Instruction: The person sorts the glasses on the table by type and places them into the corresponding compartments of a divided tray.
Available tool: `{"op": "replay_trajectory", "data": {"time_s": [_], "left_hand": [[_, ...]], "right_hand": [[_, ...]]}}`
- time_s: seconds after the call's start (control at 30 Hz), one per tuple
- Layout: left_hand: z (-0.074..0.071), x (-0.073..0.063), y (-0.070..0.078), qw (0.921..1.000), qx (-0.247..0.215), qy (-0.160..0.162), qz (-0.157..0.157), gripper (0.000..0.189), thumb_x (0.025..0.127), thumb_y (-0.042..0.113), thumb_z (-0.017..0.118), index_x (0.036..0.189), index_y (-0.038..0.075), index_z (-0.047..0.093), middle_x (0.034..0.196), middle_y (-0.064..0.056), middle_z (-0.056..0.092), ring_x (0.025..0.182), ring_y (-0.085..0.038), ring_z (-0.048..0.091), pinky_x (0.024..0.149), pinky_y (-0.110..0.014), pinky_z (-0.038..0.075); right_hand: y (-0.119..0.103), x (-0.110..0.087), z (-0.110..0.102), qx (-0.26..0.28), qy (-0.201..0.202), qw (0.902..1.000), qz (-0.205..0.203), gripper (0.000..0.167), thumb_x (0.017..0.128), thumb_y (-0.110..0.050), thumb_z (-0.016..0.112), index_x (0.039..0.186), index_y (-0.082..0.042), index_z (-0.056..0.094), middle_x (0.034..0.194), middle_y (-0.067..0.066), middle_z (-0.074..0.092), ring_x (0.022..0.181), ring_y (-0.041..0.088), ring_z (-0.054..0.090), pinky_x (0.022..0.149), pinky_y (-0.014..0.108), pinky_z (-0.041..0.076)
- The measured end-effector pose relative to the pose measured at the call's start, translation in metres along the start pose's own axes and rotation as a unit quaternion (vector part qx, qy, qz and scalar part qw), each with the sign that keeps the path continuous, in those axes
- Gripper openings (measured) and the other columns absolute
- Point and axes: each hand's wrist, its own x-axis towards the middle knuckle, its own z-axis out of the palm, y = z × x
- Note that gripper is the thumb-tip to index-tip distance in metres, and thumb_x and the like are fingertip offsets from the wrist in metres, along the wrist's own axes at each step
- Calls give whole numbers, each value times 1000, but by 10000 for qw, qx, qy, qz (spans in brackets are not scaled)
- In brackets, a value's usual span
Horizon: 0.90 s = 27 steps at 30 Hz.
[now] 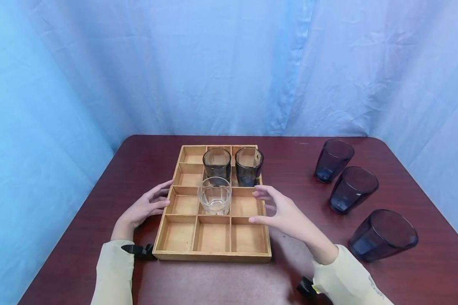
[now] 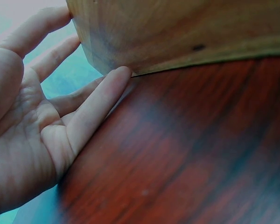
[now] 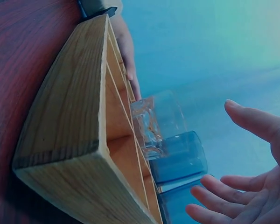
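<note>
Left hand (image 1: 146, 205), fingers apart, touching tray (image 1: 211, 255); only left wrist view showing fingertip (image 2: 120, 73) seemingly meeting bottom edge. Right hand (image 1: 282, 209) hovering, fingers spread, near clear glass (image 1: 215, 197) inside tray; worktop (image 1: 290, 165) strip separating tray from three dark glasses (image 1: 352, 190).

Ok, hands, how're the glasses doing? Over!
Left hand touching wooden box. Right hand empty, by box's right edge. Clear glass, two dark glasses in box; three more dark glasses on table. Nothing visibly blocking right hand.

Left fingers (image 1: 160, 205) touch a tray (image 1: 213, 256) holding three glasses (image 1: 214, 195).
</note>
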Motion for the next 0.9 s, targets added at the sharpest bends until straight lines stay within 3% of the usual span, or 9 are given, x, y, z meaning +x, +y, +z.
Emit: {"op": "replay_trajectory", "data": {"time_s": [0.47,0.7,0.8,0.9], "left_hand": [[-1,2,-2,10000,-45,-9,-33,70,96,18,60,155,20,24,153,-24,29,123,-32,46,85,-29,54],[-1,2,-2,10000,-26,-17,-3,69,96,17,60,155,20,24,153,-24,29,122,-31,47,85,-29,54],[-1,2,-3,10000,-43,-41,8,69,96,16,59,155,20,23,153,-24,28,123,-33,47,85,-29,54],[-1,2,-3,10000,-49,-36,9,69,97,16,59,155,20,23,153,-25,28,124,-34,46,86,-29,54]], "right_hand": [[2,-32,-26,-193,109,9991,-370,66,81,-18,79,137,-2,46,127,15,60,123,35,56,101,43,45],[5,-45,-38,-136,323,9977,-583,63,81,-12,77,136,-5,47,127,13,60,120,-1,54,100,26,48],[4,-51,-45,-23,365,9973,-633,62,82,-10,76,137,-7,47,128,11,59,119,-5,53,98,17,46],[3,-58,-52,-117,377,9975,-578,62,83,-12,76,137,-13,47,129,1,58,120,-6,52,98,14,45]]}}
